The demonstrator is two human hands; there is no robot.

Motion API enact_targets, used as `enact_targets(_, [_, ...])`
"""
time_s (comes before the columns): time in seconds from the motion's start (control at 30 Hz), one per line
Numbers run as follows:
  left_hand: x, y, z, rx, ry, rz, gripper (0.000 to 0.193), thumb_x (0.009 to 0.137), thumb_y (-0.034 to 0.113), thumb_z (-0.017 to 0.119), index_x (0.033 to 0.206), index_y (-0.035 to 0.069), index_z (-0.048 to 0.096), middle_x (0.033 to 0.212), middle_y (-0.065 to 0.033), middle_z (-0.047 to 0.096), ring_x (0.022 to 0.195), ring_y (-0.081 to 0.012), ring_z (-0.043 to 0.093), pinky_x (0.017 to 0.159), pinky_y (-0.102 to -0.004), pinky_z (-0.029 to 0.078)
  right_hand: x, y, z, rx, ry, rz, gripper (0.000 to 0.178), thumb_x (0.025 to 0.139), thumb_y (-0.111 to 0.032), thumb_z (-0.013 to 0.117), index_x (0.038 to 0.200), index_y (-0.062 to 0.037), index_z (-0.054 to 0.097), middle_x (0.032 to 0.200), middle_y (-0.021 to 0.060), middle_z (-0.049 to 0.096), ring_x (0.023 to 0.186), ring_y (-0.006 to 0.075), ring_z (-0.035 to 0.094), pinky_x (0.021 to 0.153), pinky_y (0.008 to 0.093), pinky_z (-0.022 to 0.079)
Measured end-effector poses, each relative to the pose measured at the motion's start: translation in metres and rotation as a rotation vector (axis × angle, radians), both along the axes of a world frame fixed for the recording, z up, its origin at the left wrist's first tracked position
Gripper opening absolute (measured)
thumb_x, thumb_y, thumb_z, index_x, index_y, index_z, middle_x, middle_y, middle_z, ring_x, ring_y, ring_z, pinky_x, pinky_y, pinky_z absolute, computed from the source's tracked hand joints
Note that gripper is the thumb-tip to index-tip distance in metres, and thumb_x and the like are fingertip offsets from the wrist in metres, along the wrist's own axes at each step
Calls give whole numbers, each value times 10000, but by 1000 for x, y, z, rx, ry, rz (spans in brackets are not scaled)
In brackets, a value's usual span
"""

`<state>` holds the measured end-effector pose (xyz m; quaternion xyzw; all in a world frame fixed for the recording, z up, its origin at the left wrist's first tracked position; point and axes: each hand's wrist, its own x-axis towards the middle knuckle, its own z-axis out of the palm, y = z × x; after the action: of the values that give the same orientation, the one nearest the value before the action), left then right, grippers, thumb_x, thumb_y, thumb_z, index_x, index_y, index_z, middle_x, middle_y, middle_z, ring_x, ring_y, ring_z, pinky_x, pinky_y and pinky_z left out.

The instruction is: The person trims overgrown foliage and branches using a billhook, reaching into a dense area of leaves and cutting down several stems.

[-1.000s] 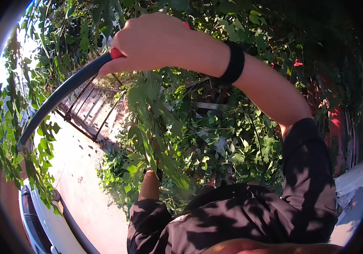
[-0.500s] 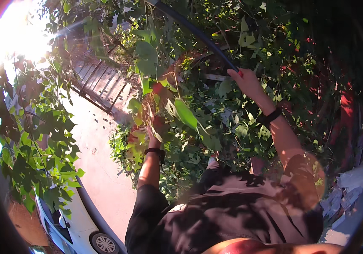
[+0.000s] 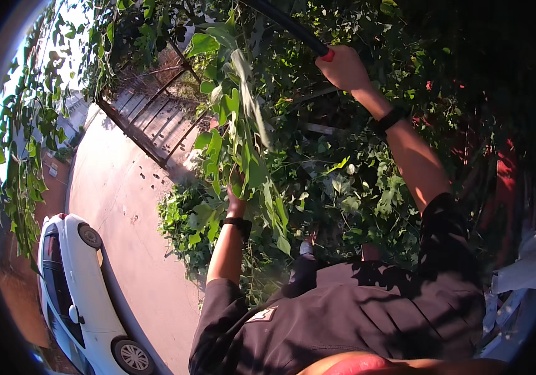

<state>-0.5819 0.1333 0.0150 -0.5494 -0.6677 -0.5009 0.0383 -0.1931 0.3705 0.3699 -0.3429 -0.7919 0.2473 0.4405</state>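
Observation:
My right hand [image 3: 345, 70] is closed round the red-marked grip of a long black pole [image 3: 286, 26]. The pole slants up and left, and its far end lies out of view. My left hand [image 3: 236, 195] is raised among hanging green vines [image 3: 252, 165]. Leaves cover its fingers, so I cannot tell whether it grips a stem. Long, lobed leaves droop over and beside that hand. Both wrists wear dark bands.
Dense climbing foliage [image 3: 349, 194] fills the space ahead and right. A rusty metal frame [image 3: 136, 134] stands at left over concrete ground [image 3: 133, 231]. A white car [image 3: 83, 294] is parked at lower left. Pale sheets [image 3: 527, 265] lie at lower right.
My right hand has moved up and slightly left with the pole. The vines by my left hand have shifted and hang straighter. The view has turned, showing more of the car.

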Motion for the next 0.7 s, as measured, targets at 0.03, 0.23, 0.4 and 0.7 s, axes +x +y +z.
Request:
enact_targets(0.03, [14,8,-2,-7,18,-14,322,999,403,524,1098,112,619,955,-15,610,835,-159,575,725,-323,492,-1,2,33,551,34,-92,271,828,-306,639,745,-48,649,639,113,630,575,295,619,580,404,505])
enact_targets(0.23, [45,22,33,78,-39,-19,262,1015,297,495,967,52,573,786,-76,560,677,-240,508,616,-381,438,9,-102,196,736,134,54,333,838,-262,627,703,40,667,604,218,613,567,394,634,550,447,508])
enact_targets(0.4, [23,-8,46,-280,-192,-5,269,972,309,560,1071,66,622,882,-111,636,754,-254,585,681,-360,497,93,100,-178,-89,-243,-254,272,810,-242,637,693,0,590,558,110,570,507,237,571,493,398,435])
enact_targets(0.7, [1,-179,-29,-873,437,492,202,823,315,659,910,143,718,827,-153,720,780,-382,690,697,-475,554,292,-134,-528,-1259,23,-519,152,770,-195,649,734,-120,522,491,-6,432,376,152,437,351,344,324])
